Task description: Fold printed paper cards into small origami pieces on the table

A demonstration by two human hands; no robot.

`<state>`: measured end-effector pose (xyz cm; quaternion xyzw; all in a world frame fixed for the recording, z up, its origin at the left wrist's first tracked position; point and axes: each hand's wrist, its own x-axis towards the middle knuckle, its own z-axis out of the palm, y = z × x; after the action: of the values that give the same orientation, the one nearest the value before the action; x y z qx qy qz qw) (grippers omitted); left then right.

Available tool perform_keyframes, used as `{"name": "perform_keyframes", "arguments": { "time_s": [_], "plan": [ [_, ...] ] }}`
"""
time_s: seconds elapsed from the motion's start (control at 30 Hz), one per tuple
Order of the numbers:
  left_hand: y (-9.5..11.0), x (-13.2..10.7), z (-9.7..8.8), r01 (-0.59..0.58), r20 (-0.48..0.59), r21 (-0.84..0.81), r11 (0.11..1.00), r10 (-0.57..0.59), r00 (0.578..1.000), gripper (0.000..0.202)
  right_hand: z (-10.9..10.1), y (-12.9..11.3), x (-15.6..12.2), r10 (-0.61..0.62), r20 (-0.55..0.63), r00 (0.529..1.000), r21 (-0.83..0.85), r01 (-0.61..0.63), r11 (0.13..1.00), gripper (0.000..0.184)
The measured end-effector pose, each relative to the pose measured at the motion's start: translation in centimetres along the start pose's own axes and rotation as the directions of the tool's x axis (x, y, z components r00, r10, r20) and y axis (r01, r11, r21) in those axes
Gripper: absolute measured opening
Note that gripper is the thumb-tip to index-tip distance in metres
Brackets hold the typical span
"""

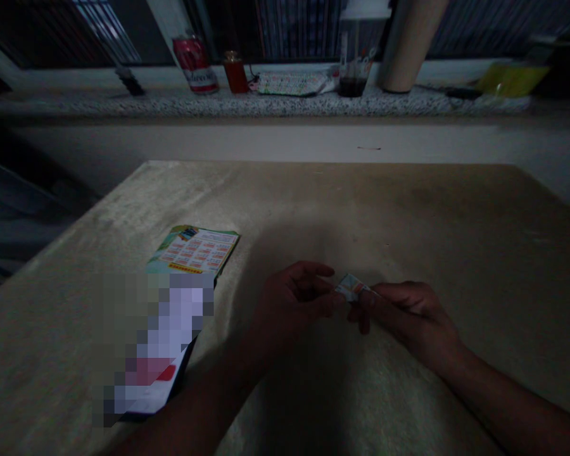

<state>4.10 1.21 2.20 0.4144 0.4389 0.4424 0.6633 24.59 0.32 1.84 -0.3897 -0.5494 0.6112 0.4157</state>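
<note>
Both your hands meet over the table (408,215): your left hand (292,304) pinches one end of a small folded paper (352,288) between thumb and fingers, and your right hand (408,313) grips the other end, fingers curled. So the paper sits right between them, just above the tabletop, near its middle. Off to your left a colourful leaflet (197,250) lies flat on the table. Back on the stone ledge (266,104) there's a red can (196,63) and a small brown bottle (235,73).
</note>
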Motion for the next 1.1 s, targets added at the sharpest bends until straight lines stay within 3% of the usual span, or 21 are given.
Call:
{"name": "perform_keyframes", "arguments": {
  "time_s": [0.2,0.43,0.57,0.67,0.8,0.93,1.1],
  "plan": [
    [0.3,-0.1,-0.3,-0.046,-0.011,0.012,0.999,0.046,0.999,0.025,-0.2,0.3,0.0,0.031,-0.006,1.0,0.001,-0.031,1.0,0.029],
    [-0.1,-0.2,-0.6,-0.108,0.041,0.084,0.991,0.104,0.994,0.019,0.1,-0.1,-0.2,-0.023,-0.027,0.999,-0.008,0.023,1.0,0.028],
    [-0.4,-0.4,-0.4,-0.177,0.084,0.162,0.971,0.165,0.983,0.014,0.3,-0.3,-0.2,-0.05,-0.082,0.995,-0.104,0.042,0.994,0.026],
    [-0.3,-0.9,-0.2,-0.294,0.12,0.412,0.863,0.268,0.956,0.027,0.4,-0.3,0.0,-0.106,-0.142,0.984,-0.231,0.071,0.97,0.019],
    [-0.4,-1.4,-0.1,-0.416,0.278,0.633,0.653,0.31,0.909,0.043,0.4,-0.1,0.1,-0.176,-0.184,0.967,-0.28,0.12,0.952,0.006],
    [-0.7,-1.6,0.0,-0.41,0.315,0.723,0.556,0.262,0.912,0.048,0.5,0.0,0.2,-0.216,-0.16,0.963,-0.283,0.165,0.945,0.004],
    [-1.0,-1.6,0.1,-0.372,0.305,0.797,0.476,0.214,0.928,0.058,0.8,0.6,0.2,-0.163,-0.121,0.979,-0.217,0.134,0.967,0.002]
  ]
}}
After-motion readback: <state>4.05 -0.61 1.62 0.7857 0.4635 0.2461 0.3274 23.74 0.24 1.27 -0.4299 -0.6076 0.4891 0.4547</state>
